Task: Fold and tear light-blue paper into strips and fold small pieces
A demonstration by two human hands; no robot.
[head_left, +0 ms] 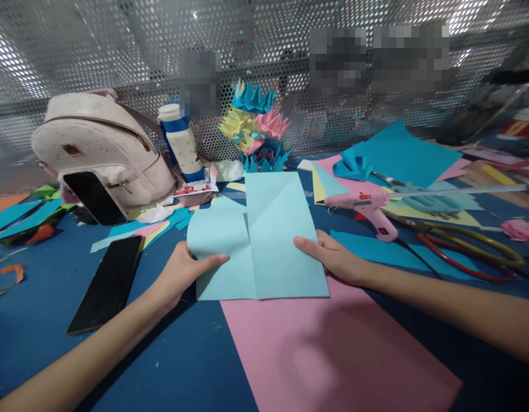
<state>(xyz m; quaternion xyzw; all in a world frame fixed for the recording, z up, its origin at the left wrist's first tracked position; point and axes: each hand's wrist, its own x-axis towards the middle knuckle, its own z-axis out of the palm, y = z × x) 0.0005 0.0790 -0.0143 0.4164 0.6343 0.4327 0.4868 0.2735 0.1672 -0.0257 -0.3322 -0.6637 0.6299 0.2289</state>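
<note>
Left hand [182, 273] and right hand [336, 257] clamped on pale-blue paper [285, 252], which partly hides near pink sheet [290, 355]; glue gun [370, 201] right, flat phone [107, 286] left.

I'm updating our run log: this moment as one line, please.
left hand: holds light-blue paper | right hand: holds same paper | below: pink sheet

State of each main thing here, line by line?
Light blue paper: creased, left part curled
Left hand: pinching the paper's left part
Right hand: gripping its right edge
Pink sheet: flat, partly covered
Near phone: flat, screen dark
Backpack: upright
Far phone: leaning against the backpack, screen dark
Bottle: upright, capped
Glue gun: on its side, clear stick protruding
</note>
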